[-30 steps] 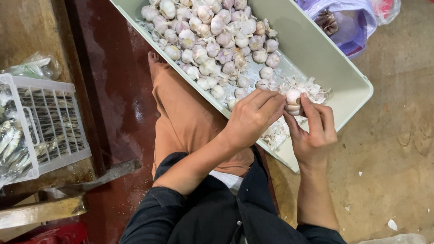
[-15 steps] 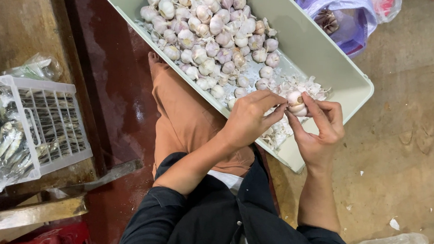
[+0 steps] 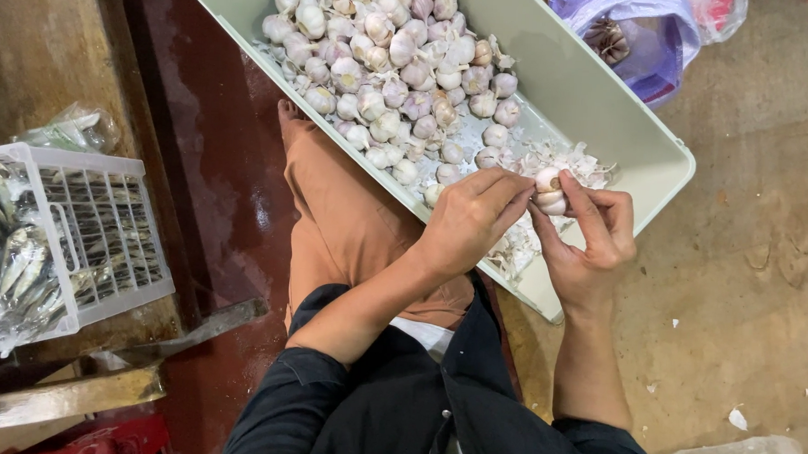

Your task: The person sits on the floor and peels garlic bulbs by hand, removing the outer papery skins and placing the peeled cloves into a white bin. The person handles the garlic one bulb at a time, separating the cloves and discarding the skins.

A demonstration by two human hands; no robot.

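Little has shifted since earlier: both hands stay at the tray's near corner (image 3: 547, 304), left hand (image 3: 467, 223) and right hand (image 3: 589, 244) fingers pinching one garlic bulb (image 3: 548, 188). Risk: loosened cloves or papery skin dropping past the tray's rim onto the floor (image 3: 752, 273) if the grip slips.

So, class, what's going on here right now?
A seated person holds one garlic bulb between both hands over a pale green tray. The left hand and right hand pinch at its skin. The tray holds a heap of whole garlic, with loose papery skins near the hands. A white basket sits off to one side.
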